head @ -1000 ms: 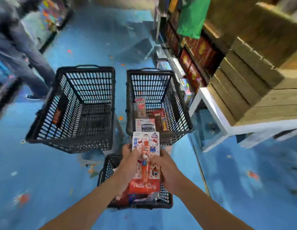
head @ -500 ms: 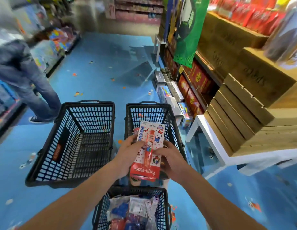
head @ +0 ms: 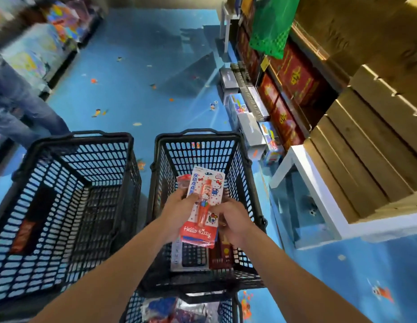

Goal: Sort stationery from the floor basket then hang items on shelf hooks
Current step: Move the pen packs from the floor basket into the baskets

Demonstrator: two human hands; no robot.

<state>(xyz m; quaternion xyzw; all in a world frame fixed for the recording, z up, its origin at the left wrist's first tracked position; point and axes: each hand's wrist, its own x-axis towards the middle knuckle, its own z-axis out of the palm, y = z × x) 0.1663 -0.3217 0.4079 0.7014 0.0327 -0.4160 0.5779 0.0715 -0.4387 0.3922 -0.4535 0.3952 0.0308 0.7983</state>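
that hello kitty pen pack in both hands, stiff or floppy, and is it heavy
Probably fairly stiff: the pen pack looks flat though the left hand and right hand pinch only its side edges. Likely light: thin card with one pen. Its plastic blister may be slightly slippery.

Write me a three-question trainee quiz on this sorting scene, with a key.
1. True or false: the left hand alone holds the pen pack.
2. The pen pack is held over which one? A. left basket B. right basket C. wooden shelf
3. Fill in: under the pack, in the right basket, lies a boxed ______.
Key: 1. False, the right hand grips it too. 2. B. 3. calculator.
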